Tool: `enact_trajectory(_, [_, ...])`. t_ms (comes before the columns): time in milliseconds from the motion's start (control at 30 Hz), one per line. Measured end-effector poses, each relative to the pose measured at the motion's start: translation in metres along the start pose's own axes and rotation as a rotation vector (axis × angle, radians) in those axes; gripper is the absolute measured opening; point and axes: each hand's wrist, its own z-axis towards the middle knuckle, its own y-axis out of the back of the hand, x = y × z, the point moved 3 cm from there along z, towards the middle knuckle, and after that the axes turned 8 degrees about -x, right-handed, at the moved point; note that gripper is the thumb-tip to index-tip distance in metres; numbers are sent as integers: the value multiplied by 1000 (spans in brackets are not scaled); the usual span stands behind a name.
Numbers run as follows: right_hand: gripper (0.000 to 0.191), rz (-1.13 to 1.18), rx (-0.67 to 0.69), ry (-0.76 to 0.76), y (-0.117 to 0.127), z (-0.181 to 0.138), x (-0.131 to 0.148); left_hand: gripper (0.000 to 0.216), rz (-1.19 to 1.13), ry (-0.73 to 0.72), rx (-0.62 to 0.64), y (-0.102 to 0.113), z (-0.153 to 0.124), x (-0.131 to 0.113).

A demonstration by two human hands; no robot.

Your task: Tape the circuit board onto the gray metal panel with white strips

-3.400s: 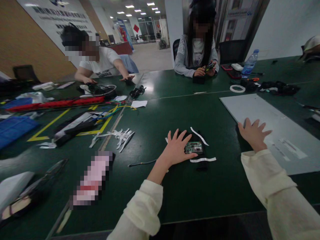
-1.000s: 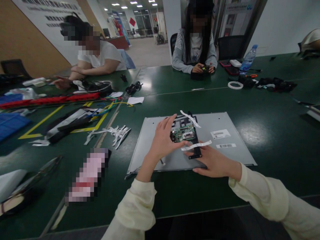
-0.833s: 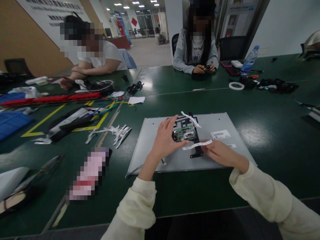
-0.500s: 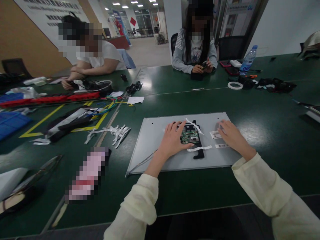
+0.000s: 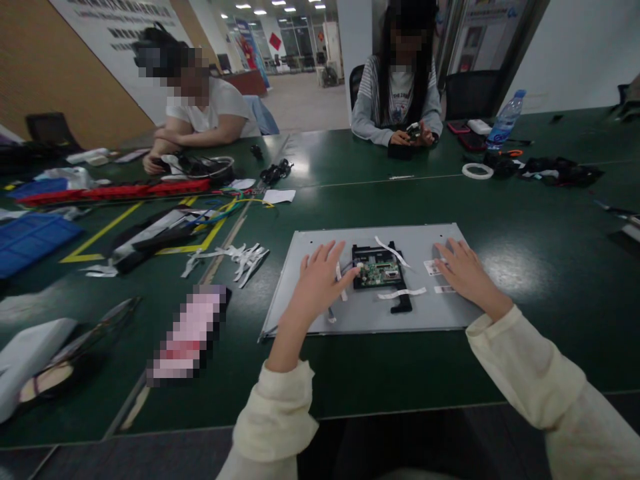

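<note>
A flat grey panel [image 5: 360, 319] lies on the green table in front of me. Near its middle sits a green circuit board [image 5: 381, 272] in a black frame [image 5: 401, 303]. White tape strips [image 5: 403, 293] stick to the frame's edges and the panel. My left hand [image 5: 320, 280] is spread over the panel's left part, its thumb by the board's left edge; whether it touches is unclear. My right hand [image 5: 463, 270] is open over the panel's right side, beside the printed labels [image 5: 433, 268], which it partly covers. Neither hand holds anything.
A pile of white strips [image 5: 247, 260] and a blurred pink phone-like object [image 5: 193, 333] lie to the left. Farther left are a blue basket [image 5: 37, 240] and cables. Two people sit across the table. A tape roll [image 5: 477, 171] and a bottle [image 5: 506, 120] stand back right.
My left hand has moved left off the circuit board, uncovering the board and the frame's left side. My right hand stays over the panel's right side. The view has shifted slightly.
</note>
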Motion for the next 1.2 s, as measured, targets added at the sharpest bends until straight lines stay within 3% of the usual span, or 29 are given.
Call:
enact_trajectory(167, [55, -12, -18, -10, -2, -1, 0, 47, 72, 127, 6, 27, -60, 44])
enact_trajectory(300, [55, -22, -17, -8, -3, -2, 0, 47, 14, 222, -17, 31, -103, 66])
enact_trajectory(400, [55, -29, -24, -6, -3, -2, 0, 44, -107, 271, -45, 27, -118, 70])
enact_trajectory(900, [53, 5, -76, 52, -1, -4, 2, 44, -134, 372, -137, 18, -134, 60])
enact_trajectory(1200, [54, 11, -74, 64, 2, -3, 2, 46, 202, 423, 57, 19, -119, 49])
